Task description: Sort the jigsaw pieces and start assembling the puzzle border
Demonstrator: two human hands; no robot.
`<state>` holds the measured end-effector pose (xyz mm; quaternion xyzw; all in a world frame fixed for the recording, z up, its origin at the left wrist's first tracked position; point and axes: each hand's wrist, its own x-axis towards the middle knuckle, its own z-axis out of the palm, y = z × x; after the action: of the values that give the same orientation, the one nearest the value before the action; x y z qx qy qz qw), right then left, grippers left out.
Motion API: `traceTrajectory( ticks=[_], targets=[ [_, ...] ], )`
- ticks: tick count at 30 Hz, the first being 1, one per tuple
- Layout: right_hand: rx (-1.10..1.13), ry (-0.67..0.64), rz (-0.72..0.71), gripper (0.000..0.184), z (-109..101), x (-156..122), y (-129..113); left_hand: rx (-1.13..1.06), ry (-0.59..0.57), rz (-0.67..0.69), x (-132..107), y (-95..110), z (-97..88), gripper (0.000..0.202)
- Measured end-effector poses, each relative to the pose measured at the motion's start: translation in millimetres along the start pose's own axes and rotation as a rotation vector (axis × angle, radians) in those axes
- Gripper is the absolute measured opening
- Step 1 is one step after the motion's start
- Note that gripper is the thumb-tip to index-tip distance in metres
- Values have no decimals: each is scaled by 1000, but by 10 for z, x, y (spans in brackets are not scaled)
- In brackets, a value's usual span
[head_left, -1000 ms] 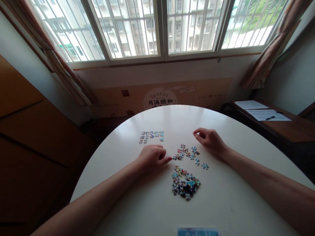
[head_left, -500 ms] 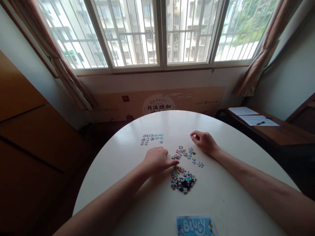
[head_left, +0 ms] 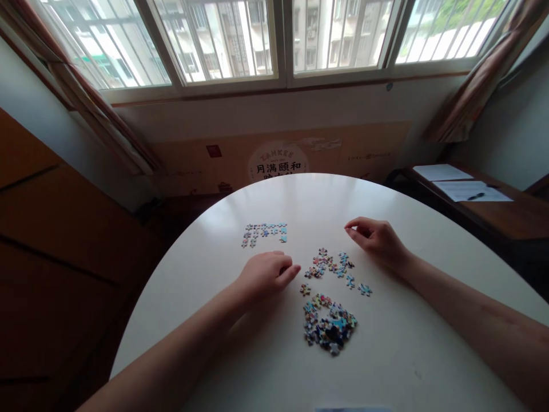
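The left hand is low over the tabletop, fingers curled, thumb out; I cannot tell whether they touch. A single piece lies near its thumb. The right hand has thumb and forefinger together at the tips, beyond the scattered pieces. The heap lies nearer the person; the rows lie beyond the left hand.

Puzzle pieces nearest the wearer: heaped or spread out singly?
Heaped: the nearest puzzle pieces lie crowded and overlapping in one pile on the white table.
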<state>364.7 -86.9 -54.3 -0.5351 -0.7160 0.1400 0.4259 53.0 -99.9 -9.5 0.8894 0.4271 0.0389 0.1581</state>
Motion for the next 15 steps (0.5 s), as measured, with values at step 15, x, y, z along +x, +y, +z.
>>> traceTrajectory(
  ticks=[15],
  targets=[
    [-30, -18, 2, 15, -49, -43, -7, -54, 130, 444, -162, 121, -31, 15]
  ],
)
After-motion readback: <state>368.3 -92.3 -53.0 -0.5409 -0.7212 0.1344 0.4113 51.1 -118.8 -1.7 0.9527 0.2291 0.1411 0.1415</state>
